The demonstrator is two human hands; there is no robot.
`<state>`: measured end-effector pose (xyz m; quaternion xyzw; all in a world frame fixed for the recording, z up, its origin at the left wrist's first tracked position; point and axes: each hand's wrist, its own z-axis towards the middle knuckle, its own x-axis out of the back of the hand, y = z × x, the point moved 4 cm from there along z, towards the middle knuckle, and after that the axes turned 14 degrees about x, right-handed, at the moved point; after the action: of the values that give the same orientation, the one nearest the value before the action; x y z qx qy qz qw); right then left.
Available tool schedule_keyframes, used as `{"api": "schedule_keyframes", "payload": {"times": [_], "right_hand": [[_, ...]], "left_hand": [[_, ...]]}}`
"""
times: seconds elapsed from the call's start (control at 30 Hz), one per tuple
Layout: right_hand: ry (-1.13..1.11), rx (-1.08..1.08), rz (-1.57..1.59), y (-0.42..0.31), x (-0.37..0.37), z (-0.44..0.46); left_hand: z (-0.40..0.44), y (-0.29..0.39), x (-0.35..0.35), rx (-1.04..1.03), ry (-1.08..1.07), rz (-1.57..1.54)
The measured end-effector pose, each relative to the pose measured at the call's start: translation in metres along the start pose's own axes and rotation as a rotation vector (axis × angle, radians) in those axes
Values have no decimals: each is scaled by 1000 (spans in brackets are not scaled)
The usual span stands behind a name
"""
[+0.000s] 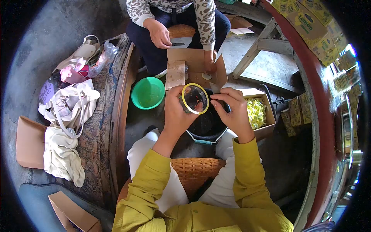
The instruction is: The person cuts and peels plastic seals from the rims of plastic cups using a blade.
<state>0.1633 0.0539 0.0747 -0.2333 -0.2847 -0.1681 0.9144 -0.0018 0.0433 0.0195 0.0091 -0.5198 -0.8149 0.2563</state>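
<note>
My left hand (176,109) is closed around a yellow-rimmed ring (184,101) that looks like a roll of tape, held up on edge; a fingertip shows through its middle. Beside the ring's right edge is my right hand (232,106), thumb and forefinger pinched together. Whatever is between them is too small to make out. Below both hands a dark bucket (208,137) with a pale blue-green handle grip stands between my knees.
Opposite me a person (172,38) holds a dark flat blade-like piece and reaches into an open cardboard box (218,71). A green basin (148,93) sits left, a carton of yellow packets (256,113) right. Bags (71,104) lie on the patterned bench (98,154).
</note>
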Motion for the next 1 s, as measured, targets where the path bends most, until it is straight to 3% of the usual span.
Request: {"api": "schedule_keyframes", "payload": {"times": [0.6, 1.0], "right_hand": [[-140, 168, -188, -10, -9, -2], [-156, 179, -149, -14, -3, 0]], "left_hand": [[4, 2, 3, -17, -220, 23], [8, -3, 10, -8, -207, 42]]}}
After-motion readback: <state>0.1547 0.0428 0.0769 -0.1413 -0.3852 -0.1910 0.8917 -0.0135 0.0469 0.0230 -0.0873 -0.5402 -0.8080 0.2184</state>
